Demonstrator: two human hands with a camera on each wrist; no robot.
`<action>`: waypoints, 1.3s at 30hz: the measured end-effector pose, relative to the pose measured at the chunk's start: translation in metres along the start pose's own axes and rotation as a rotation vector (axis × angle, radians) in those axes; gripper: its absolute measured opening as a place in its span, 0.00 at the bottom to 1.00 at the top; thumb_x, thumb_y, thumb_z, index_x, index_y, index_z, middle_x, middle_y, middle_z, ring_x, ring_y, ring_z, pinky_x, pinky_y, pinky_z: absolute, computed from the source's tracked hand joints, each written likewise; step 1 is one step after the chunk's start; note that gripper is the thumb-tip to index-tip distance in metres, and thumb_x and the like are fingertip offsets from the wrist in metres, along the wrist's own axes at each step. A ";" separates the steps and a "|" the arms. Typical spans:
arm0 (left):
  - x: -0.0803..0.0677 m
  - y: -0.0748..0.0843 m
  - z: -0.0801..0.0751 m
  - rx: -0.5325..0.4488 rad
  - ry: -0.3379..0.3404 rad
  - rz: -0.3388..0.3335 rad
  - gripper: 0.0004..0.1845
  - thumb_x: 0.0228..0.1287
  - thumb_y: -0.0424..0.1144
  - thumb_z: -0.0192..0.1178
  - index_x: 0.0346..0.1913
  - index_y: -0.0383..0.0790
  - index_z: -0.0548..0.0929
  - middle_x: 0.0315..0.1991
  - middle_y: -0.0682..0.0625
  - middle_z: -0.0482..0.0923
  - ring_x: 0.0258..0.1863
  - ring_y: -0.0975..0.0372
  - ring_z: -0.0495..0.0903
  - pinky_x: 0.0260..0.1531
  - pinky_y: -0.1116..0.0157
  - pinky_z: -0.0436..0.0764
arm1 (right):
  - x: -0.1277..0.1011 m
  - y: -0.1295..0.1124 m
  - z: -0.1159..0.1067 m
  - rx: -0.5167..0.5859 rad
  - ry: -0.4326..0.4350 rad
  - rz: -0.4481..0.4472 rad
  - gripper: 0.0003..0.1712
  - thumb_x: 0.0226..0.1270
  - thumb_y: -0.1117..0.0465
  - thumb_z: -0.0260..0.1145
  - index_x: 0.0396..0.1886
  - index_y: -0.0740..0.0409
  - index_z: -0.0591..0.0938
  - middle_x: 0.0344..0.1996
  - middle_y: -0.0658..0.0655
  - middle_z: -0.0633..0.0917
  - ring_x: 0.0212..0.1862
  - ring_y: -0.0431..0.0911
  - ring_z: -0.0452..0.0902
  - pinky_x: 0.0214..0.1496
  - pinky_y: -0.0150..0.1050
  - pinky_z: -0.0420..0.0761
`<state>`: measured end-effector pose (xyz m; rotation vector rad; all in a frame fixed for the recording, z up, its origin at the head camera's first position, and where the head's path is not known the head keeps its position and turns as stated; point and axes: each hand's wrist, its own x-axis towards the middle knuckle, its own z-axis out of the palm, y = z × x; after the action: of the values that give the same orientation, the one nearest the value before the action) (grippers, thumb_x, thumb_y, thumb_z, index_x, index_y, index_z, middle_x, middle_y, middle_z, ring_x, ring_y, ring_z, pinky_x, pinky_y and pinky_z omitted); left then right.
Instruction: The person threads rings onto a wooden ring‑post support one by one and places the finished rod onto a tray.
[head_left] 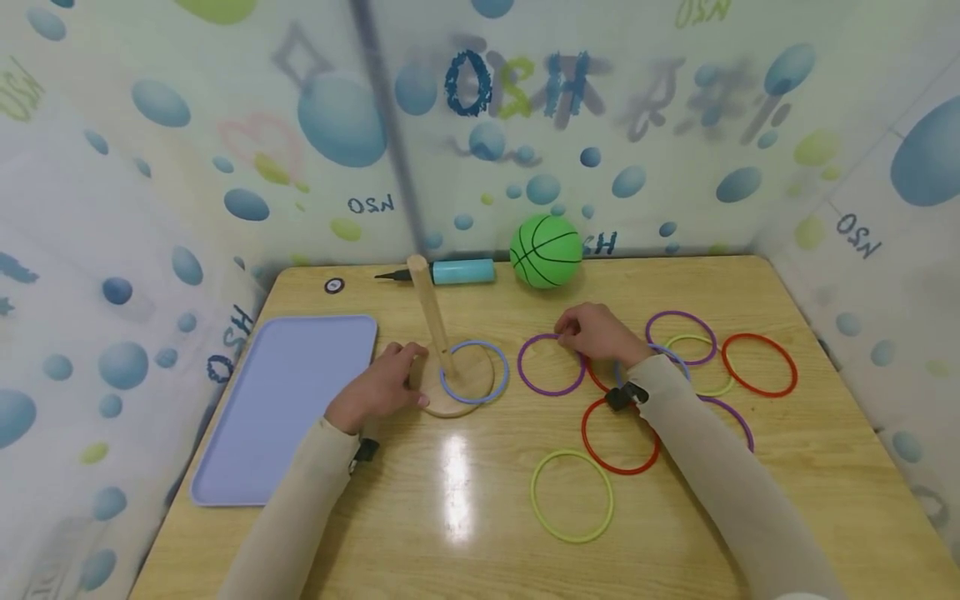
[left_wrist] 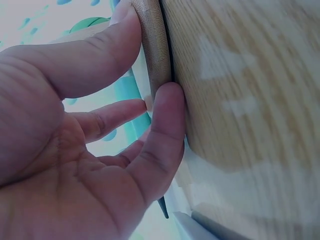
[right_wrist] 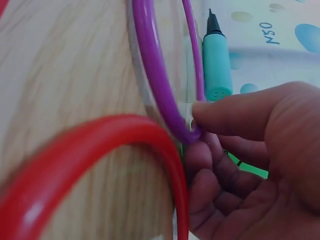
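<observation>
A wooden stand has an upright peg (head_left: 429,304) on a round base (head_left: 442,403). A blue ring (head_left: 507,372) lies on the base around the foot of the peg. My left hand (head_left: 381,387) holds the left edge of the base, its thumb and a finger curved against the rim (left_wrist: 156,45) in the left wrist view. My right hand (head_left: 597,332) pinches a purple ring (head_left: 520,364) between thumb and fingers at its upper right; the right wrist view shows the purple ring (right_wrist: 156,65) slightly above the table. A red ring (right_wrist: 100,130) lies close by.
Several red, purple, blue and yellow-green rings lie around the right forearm, among them a yellow-green ring (head_left: 534,492) in front. A lilac tray (head_left: 300,400) lies at left. Behind are a blue pump (head_left: 463,272), a green ball (head_left: 546,252) and a small round disc (head_left: 334,286).
</observation>
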<state>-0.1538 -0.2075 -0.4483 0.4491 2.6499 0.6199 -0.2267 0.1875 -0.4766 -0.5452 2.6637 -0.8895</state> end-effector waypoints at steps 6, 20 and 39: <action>0.001 0.001 0.000 0.013 -0.010 -0.002 0.39 0.67 0.43 0.74 0.75 0.37 0.67 0.60 0.34 0.71 0.49 0.51 0.75 0.56 0.46 0.77 | -0.005 0.002 -0.003 0.047 0.020 -0.023 0.13 0.74 0.63 0.65 0.52 0.59 0.90 0.37 0.54 0.88 0.38 0.46 0.80 0.42 0.40 0.79; 0.000 0.001 0.001 -0.006 -0.010 -0.002 0.40 0.66 0.42 0.75 0.76 0.37 0.67 0.59 0.34 0.71 0.46 0.52 0.75 0.53 0.48 0.78 | -0.024 0.013 -0.010 0.350 0.019 0.027 0.15 0.79 0.59 0.65 0.58 0.61 0.86 0.39 0.60 0.86 0.36 0.50 0.84 0.39 0.41 0.86; -0.002 -0.004 0.000 -0.045 -0.017 0.005 0.41 0.67 0.42 0.74 0.78 0.38 0.66 0.61 0.34 0.71 0.50 0.51 0.78 0.54 0.49 0.79 | -0.041 -0.029 -0.033 0.605 -0.041 0.030 0.20 0.81 0.59 0.65 0.64 0.67 0.79 0.53 0.75 0.79 0.41 0.50 0.87 0.49 0.56 0.89</action>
<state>-0.1532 -0.2117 -0.4502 0.4470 2.6139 0.6723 -0.1948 0.2007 -0.4277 -0.3632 2.1875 -1.5621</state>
